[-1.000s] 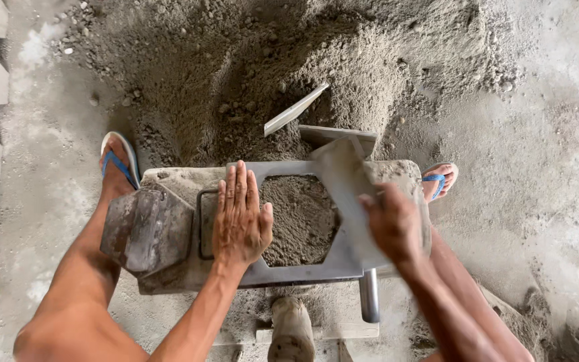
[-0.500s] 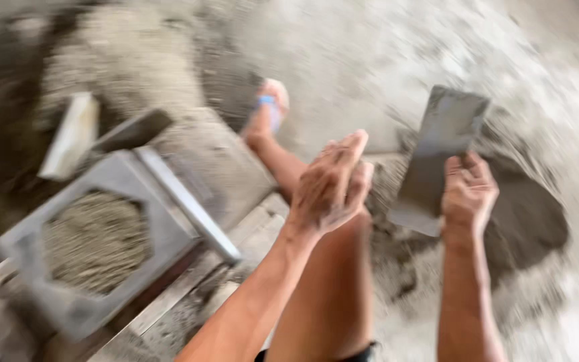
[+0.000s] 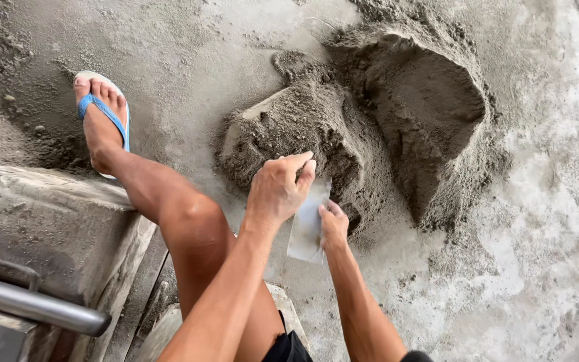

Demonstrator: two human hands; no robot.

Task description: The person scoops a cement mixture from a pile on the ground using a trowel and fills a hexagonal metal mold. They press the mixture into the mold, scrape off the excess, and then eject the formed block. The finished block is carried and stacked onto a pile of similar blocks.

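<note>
We see the right hand [image 3: 334, 226] with fingers closed on a flat metal plate [image 3: 307, 224], the left hand [image 3: 277, 190] gripping its top edge, the damp sand heap [image 3: 397, 114] lying at one o'clock.

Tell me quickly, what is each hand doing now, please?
Left hand: curled, fingertips on the top edge of the flat metal plate, beside the sand pile.
Right hand: closed on the plate's side.

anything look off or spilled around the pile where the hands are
Nothing stands out. Both hands, left and right, hold a flat metal plate against the damp sand-cement pile. Loose mix is strewn over the concrete floor.
</note>
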